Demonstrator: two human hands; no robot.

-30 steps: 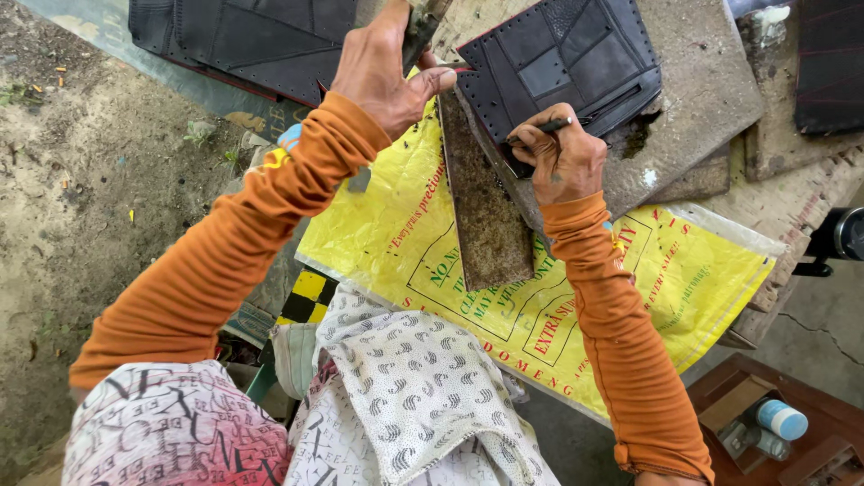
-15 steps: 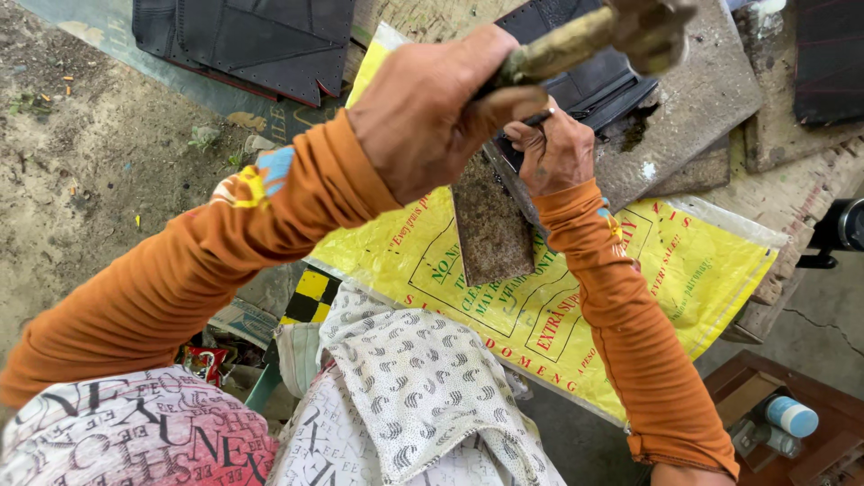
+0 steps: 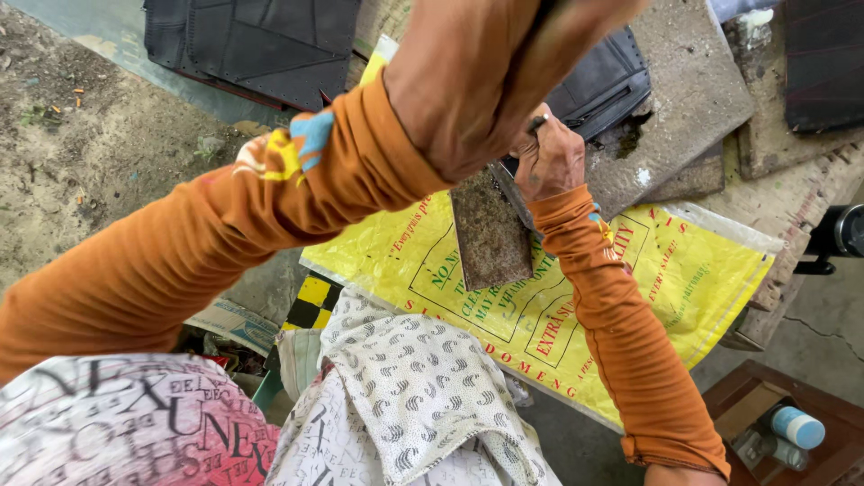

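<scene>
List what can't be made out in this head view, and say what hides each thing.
- Tool in the left hand: cut off by the top edge and blurred.
- Small dark thing pinched by the right hand: mostly covered by its fingers, too small to tell.
- Dark stitched piece: left part hidden behind the left hand.
- Rusty flat plate: top end hidden by the hands.

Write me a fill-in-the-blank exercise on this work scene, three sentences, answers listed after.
1. Both arms wear long sleeves coloured ____.
2. The right hand rests at the top of a rusty flat metal piece lying over a printed sack coloured ____.
3. The raised left hand appears ____ than the right hand in the picture.

Answers: orange; yellow; larger
</scene>
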